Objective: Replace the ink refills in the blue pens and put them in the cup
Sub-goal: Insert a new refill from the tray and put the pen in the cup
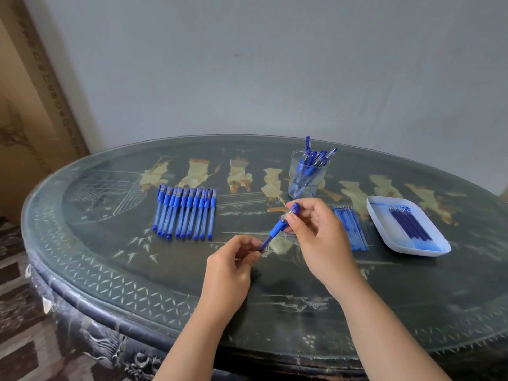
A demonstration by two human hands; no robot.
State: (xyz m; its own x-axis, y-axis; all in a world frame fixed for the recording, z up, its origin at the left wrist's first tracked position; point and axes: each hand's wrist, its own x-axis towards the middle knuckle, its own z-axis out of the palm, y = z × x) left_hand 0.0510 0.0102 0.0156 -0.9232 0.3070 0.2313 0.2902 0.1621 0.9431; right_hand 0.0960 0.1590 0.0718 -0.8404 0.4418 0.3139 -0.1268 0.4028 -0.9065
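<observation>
**Head view.** You hold one blue pen (276,229) slanted above the middle of the tabletop (137,270), toward its near edge. Your left hand (232,261) pinches the lower end of the barrel. Your right hand (319,237) curls its fingers round the upper end, a hold suited to twisting or pulling the two parts. Whether its refill is new cannot be told. The row of pens (187,215) lies toward the left edge, presumably unserviced. The cup (321,182), near the far edge, holds pens standing up, likely finished. Loose refills (350,229) lie just right of your right hand, within reach. The white tray (390,229), toward the right edge, probably keeps inky refills off the surface.
</observation>
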